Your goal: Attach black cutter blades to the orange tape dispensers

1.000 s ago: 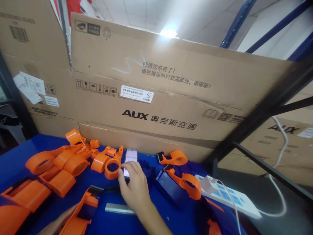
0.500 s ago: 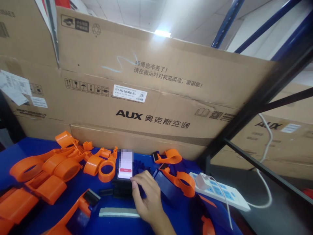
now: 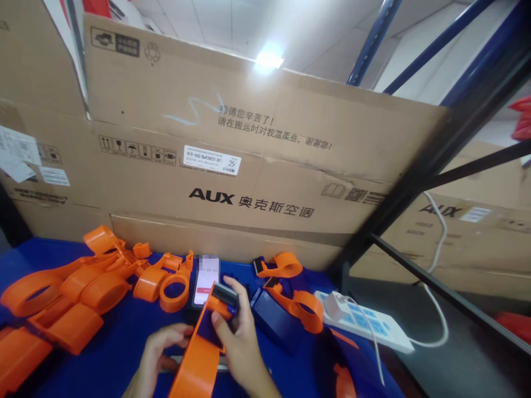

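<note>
Orange dispenser (image 3: 197,362): left hand (image 3: 160,345) cups its side, fingers curled; right hand (image 3: 240,337) pinches the black end (image 3: 226,293). Firm two-handed support advisable, clear of phone (image 3: 205,279).

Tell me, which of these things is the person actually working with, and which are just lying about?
In hand: long orange plastic piece with a black end, gripped by the left hand and right hand.

Lying about: pile of orange plastic rings and handles; lit smartphone; white power strip; dark blue blocks; large brown cardboard box.
</note>
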Action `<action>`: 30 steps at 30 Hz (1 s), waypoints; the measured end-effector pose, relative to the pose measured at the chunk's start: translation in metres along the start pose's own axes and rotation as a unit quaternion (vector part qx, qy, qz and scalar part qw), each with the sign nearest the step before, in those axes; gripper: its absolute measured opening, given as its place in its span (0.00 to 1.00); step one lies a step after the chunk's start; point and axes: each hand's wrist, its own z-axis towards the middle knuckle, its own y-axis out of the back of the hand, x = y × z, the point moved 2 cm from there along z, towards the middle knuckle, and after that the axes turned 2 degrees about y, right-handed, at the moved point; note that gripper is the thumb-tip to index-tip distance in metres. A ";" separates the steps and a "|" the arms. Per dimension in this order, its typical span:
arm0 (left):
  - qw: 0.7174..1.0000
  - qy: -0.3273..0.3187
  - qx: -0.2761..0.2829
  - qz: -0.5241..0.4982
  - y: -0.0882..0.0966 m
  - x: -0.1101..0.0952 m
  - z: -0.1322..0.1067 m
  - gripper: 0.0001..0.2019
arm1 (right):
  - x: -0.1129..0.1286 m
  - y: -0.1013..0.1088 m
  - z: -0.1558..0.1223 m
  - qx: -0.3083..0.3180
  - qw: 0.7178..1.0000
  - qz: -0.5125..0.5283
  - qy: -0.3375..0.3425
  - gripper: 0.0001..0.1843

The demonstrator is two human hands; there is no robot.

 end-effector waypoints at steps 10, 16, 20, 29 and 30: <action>0.958 -0.016 0.209 -0.197 -0.046 -0.022 0.082 0.20 | 0.004 0.011 0.015 -0.007 1.000 0.000 0.007 0.34; 0.968 -0.010 0.117 -0.220 -0.043 -0.006 0.073 0.16 | -0.013 0.009 0.013 -0.003 0.997 -0.045 -0.063 0.15; 0.973 -0.016 0.105 -0.207 -0.043 -0.006 0.073 0.15 | -0.017 0.019 0.014 -0.019 0.992 -0.056 -0.110 0.17; 0.976 0.016 0.112 -0.184 -0.036 0.000 0.082 0.25 | -0.009 0.013 0.012 0.056 0.982 0.010 -0.179 0.30; 0.976 0.016 0.115 -0.185 -0.035 -0.001 0.081 0.26 | -0.008 0.012 0.013 0.065 0.980 0.023 -0.187 0.30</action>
